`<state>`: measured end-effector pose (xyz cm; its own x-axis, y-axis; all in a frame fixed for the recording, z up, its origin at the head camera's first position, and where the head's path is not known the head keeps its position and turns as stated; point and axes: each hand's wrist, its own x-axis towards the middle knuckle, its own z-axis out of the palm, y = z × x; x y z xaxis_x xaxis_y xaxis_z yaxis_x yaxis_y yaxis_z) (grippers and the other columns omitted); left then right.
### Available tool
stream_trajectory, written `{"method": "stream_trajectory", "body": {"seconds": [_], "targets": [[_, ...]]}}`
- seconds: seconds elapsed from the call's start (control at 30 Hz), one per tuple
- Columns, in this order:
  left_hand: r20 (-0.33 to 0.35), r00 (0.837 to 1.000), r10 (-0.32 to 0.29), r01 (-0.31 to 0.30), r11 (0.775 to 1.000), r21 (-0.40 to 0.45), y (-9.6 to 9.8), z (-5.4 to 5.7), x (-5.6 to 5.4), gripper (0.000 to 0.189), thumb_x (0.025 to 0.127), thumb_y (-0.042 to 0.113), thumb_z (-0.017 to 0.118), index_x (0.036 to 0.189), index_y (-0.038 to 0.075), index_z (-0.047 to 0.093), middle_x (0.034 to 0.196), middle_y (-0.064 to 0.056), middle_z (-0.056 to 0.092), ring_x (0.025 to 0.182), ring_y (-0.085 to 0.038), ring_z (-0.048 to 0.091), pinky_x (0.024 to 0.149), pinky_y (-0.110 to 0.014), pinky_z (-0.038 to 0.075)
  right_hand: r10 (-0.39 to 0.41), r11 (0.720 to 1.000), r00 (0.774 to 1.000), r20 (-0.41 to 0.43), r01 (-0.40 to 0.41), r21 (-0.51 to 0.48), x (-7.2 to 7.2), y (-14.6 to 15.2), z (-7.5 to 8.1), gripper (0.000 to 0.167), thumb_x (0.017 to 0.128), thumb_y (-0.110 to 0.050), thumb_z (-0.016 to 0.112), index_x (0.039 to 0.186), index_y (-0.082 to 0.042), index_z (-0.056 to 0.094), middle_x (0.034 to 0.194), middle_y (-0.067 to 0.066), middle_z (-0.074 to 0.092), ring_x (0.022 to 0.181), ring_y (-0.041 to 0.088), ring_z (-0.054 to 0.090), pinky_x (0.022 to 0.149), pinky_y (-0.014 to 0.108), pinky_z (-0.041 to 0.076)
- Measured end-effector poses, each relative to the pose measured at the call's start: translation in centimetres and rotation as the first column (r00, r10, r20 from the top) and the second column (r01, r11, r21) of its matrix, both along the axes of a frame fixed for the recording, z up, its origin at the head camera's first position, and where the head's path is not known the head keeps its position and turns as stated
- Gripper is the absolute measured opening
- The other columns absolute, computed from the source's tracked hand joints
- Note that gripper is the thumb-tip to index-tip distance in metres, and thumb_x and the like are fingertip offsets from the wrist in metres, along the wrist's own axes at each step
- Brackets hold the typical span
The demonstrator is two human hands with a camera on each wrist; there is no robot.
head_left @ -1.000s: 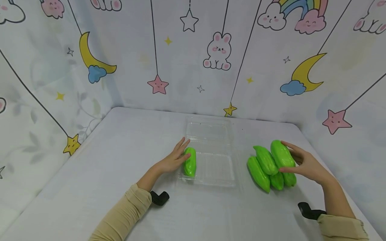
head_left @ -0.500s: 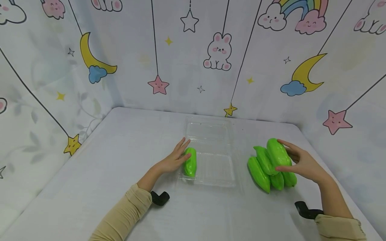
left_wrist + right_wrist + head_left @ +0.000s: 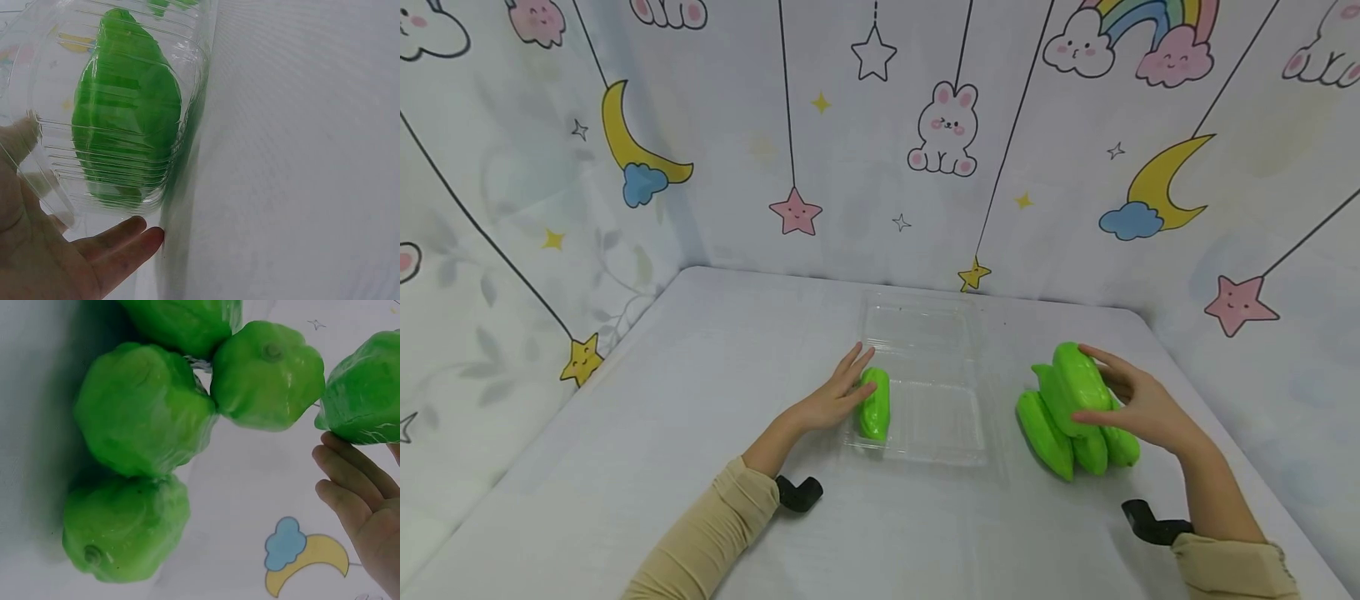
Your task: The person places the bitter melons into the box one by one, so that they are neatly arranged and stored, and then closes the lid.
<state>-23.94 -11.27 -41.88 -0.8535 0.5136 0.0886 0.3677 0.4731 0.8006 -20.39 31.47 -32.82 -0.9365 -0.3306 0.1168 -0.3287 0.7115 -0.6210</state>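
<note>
My right hand (image 3: 1150,408) holds a long green ribbed vegetable (image 3: 1081,387) between thumb and fingers, above a pile of similar green vegetables (image 3: 1045,437). In the right wrist view the held vegetable (image 3: 365,390) is at the right edge, over the fingers, apart from most of the stack (image 3: 144,412). On the left, a clear plastic clamshell box (image 3: 936,421) lies with its lid folded back. One green vegetable (image 3: 874,404) lies along its left wall. With fingers spread and straight, my left hand (image 3: 831,400) rests at that wall, also seen beside the box (image 3: 125,162) in the left wrist view.
A white-covered table (image 3: 760,325) carries everything. Behind it and to the sides hangs a patterned cloth (image 3: 865,150) with moons, stars and rabbits. Black wrist mounts (image 3: 1153,525) stick out from both forearms, just above the table.
My right hand has moved left over the pile, carrying the green vegetable with it. The left hand, the box and the vegetable inside stay where they were.
</note>
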Motion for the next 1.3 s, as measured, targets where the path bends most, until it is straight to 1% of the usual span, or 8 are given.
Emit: {"method": "stream_trajectory", "body": {"seconds": [0.23, 0.47, 0.67, 0.87, 1.07, 1.3], "targets": [[0.001, 1.0, -0.001, 0.001, 1.0, -0.004, 0.1, 0.2, 0.1, 0.061, 0.1, 0.035, 0.035, 0.149, 0.018, 0.003, 0.152, -0.012, -0.011, 0.138, -0.03, -0.005, 0.105, -0.055, 0.013, -0.016, 1.0, 1.0, 0.007, 0.016, 0.018, 0.0, -0.6, 0.1, 0.09, 0.073, -0.027, 0.078, 0.146, -0.026, 0.025, 0.14, 0.026, 0.032, 0.122, 0.049, 0.035, 0.092, 0.063, 0.03], [0.006, 1.0, 0.004, -0.004, 1.0, -0.006, 0.1, 0.2, 0.1, 0.061, 0.1, 0.035, 0.035, 0.149, 0.019, 0.003, 0.152, -0.01, -0.012, 0.138, -0.03, -0.005, 0.105, -0.055, 0.013, -0.014, 1.0, 1.0, 0.007, 0.014, 0.016, -0.1, -1.2, 0.0, 0.09, 0.073, -0.029, 0.078, 0.146, -0.026, 0.025, 0.14, 0.026, 0.032, 0.122, 0.048, 0.035, 0.092, 0.063, 0.031], [0.006, 1.0, 0.005, -0.005, 1.0, -0.009, 0.0, 0.3, 0.1, 0.061, 0.1, 0.035, 0.035, 0.149, 0.018, 0.003, 0.152, -0.011, -0.012, 0.138, -0.031, -0.005, 0.105, -0.055, 0.014, -0.013, 1.0, 1.0, 0.005, 0.013, 0.009, -0.3, -1.9, -0.2, 0.089, 0.073, -0.031, 0.078, 0.145, -0.026, 0.026, 0.14, 0.025, 0.033, 0.122, 0.047, 0.036, 0.092, 0.063, 0.031], [0.008, 1.0, 0.003, -0.003, 1.0, -0.009, 0.1, 0.4, 0.2, 0.061, 0.1, 0.035, 0.035, 0.149, 0.017, 0.003, 0.152, -0.01, -0.012, 0.138, -0.031, -0.005, 0.105, -0.056, 0.014, -0.005, 1.0, 1.0, 0.005, 0.005, 0.009, -0.5, -2.6, -0.5, 0.091, 0.071, -0.033, 0.079, 0.145, -0.029, 0.027, 0.141, 0.023, 0.032, 0.123, 0.047, 0.035, 0.093, 0.062, 0.03], [0.006, 1.0, 0.004, -0.004, 1.0, -0.01, 0.1, 0.1, 0.0, 0.062, 0.099, 0.038, 0.034, 0.149, 0.018, 0.003, 0.152, -0.01, -0.012, 0.138, -0.031, -0.005, 0.105, -0.056, 0.013, -0.013, 1.0, 1.0, 0.017, 0.013, 0.012, -0.4, -3.3, -0.6, 0.091, 0.07, -0.035, 0.079, 0.145, -0.028, 0.027, 0.141, 0.024, 0.032, 0.123, 0.046, 0.035, 0.094, 0.062, 0.03], [0.006, 1.0, 0.01, -0.01, 1.0, -0.009, 0.1, 0.1, 0.1, 0.062, 0.099, 0.037, 0.035, 0.149, 0.019, 0.003, 0.152, -0.011, -0.011, 0.138, -0.031, -0.005, 0.105, -0.056, 0.013, -0.023, 1.0, 0.999, 0.043, 0.022, 0.007, -0.4, -4.2, -0.6, 0.092, 0.07, -0.037, 0.079, 0.145, -0.029, 0.025, 0.141, 0.025, 0.031, 0.124, 0.045, 0.035, 0.094, 0.06, 0.031]]}}
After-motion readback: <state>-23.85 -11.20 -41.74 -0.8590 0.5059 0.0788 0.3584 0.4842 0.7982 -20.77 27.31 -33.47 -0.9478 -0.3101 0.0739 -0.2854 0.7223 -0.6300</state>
